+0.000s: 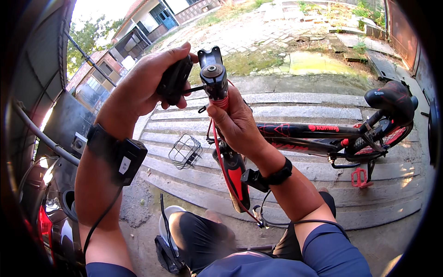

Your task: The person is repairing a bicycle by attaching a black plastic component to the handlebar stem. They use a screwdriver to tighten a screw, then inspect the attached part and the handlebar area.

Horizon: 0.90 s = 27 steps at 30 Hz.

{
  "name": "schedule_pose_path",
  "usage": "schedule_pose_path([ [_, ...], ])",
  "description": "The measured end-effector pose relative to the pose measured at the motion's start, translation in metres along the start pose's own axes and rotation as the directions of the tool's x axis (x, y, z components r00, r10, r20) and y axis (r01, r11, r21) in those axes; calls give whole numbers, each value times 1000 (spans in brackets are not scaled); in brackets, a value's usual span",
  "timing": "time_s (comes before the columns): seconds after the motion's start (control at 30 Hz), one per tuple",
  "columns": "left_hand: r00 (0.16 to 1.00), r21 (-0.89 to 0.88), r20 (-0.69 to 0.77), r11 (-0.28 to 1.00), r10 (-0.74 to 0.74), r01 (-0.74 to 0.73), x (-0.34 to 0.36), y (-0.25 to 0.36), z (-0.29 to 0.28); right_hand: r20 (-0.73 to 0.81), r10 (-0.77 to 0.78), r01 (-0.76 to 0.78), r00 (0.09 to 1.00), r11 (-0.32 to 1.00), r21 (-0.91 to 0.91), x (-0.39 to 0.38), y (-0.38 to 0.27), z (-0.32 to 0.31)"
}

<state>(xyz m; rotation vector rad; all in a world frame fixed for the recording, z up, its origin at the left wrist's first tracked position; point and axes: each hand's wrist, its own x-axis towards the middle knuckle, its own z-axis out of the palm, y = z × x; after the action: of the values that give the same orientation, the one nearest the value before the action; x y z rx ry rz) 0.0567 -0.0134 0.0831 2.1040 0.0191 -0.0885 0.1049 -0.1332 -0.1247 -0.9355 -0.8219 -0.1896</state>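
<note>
My left hand [147, 76] is closed round a black folding multi-tool [175, 81]. A thin black hex key sticks out of it and reaches the side of the bicycle's black stem [213, 74]; whether its tip sits in a bolt I cannot tell. Just below the stem, my right hand [240, 122] wraps round the steering column, by the red spacers [220, 102]. No handlebar shows in the stem's front clamp. The bicycle's black and red frame [300, 130] stretches away to the right, and a red and black panel [235, 177] hangs below my right hand.
A black wire basket [185, 150] lies on the slatted paving. Red cable runs down to a lever [259, 218] near my knees. A white bucket [164, 226] stands beside my left leg; a dark vehicle with a red lamp [45, 221] is at left. The saddle [391, 101] is far right.
</note>
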Motion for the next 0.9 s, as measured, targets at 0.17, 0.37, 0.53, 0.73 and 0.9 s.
schedule_pose_path([
  [0.17,911,126,-188,929,368,-349,-5,-14,4,23,-43,44,999,998,-36,2,-2,-2],
  [0.37,648,522,13,548,761,-653,-19,-29,0,52,0,0,999,1000,-15,1,2,-4],
  [0.53,710,498,148,569,688,-655,-32,-24,-12,44,-11,11,999,1000,10,1,-3,-3],
  [0.73,583,770,373,110,722,-629,-28,-23,-19,37,-11,11,999,1000,11,0,1,-2],
  [0.9,507,811,377,-12,775,-585,-17,-32,-22,32,-78,78,996,997,9,3,2,-1],
])
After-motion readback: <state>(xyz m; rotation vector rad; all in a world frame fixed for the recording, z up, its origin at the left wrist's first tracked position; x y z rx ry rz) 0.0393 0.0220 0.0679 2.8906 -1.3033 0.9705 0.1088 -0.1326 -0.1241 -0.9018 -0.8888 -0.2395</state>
